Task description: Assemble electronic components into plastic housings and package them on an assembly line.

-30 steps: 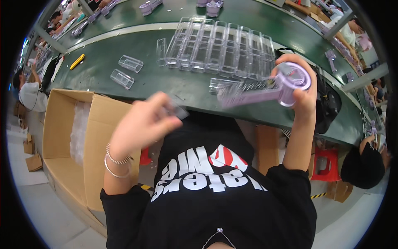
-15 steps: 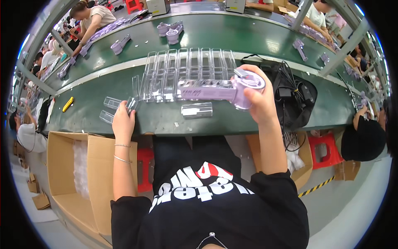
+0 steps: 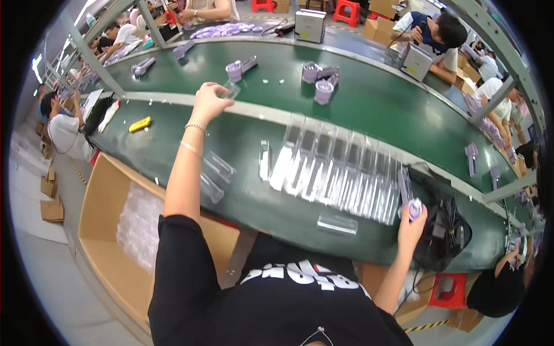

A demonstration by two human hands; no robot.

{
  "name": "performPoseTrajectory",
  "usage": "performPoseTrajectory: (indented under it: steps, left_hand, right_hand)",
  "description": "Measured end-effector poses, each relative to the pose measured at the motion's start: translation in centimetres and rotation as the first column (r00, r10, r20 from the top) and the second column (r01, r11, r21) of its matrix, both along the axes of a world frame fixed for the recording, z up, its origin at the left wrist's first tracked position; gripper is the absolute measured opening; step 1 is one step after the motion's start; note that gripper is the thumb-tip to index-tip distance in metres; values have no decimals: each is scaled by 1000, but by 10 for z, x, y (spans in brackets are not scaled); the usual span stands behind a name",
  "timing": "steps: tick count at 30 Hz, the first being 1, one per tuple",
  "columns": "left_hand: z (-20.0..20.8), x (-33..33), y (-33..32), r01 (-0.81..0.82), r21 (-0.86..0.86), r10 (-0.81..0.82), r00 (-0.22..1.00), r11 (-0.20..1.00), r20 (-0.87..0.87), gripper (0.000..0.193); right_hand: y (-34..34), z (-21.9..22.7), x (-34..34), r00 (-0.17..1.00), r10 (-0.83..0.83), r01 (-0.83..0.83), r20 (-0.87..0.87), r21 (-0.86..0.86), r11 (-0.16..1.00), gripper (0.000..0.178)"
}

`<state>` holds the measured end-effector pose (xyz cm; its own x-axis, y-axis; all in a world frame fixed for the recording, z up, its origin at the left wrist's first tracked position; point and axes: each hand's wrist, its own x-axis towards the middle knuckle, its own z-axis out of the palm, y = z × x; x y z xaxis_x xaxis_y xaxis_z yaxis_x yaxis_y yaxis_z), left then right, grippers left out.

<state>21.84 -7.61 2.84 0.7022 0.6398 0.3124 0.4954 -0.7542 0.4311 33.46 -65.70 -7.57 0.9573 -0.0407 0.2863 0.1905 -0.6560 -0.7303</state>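
My left hand (image 3: 210, 102) is stretched out over the rail at the workbench's far edge, its fingers closed on a small clear plastic piece (image 3: 232, 89). My right hand (image 3: 411, 230) grips a purple handheld device (image 3: 414, 209) by its round end, at the right end of a row of clear plastic cases (image 3: 334, 173); the device's long part points away from me. Two loose clear cases (image 3: 220, 167) lie below my left forearm's reach, and a narrow one (image 3: 264, 160) stands left of the row. Another clear case (image 3: 337, 225) lies in front of the row.
Beyond the rail runs a green conveyor belt (image 3: 369, 104) with purple devices (image 3: 324, 91) on it. A yellow cutter (image 3: 139, 124) lies at left, a black bag with cables (image 3: 447, 230) at right. An open cardboard box (image 3: 104, 213) stands at my left. Co-workers sit around.
The view has swung left. My left hand has gone from the loose cases to the far rail with a clear piece. My right hand has lowered the device to the row's right end.
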Motion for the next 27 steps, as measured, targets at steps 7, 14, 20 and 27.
performPoseTrajectory:
  steps: [7, 14, 20, 27]
  left_hand:
    - [-19, 132, 96, 42, -88, -77, 888, 995, -454, 54]
    - [-58, 142, 117, 135, -102, -157, 958, 986, -241, 48]
    - [14, 105, -39, 611, -542, -365, 786, 577, 499, 41]
    - [58, 25, -197, 678, -624, -182, 607, -388, 774, 53]
  right_hand:
    - [-2, 71, -7, 925, -128, 232, 357, -264, 936, 33]
    - [79, 144, 40, 933, 189, -142, 305, -168, 975, 33]
    - [217, 161, 55, 516, 778, -676, 358, -387, 627, 53]
    - [249, 144, 47, 70, 602, -690, 795, -397, 605, 61]
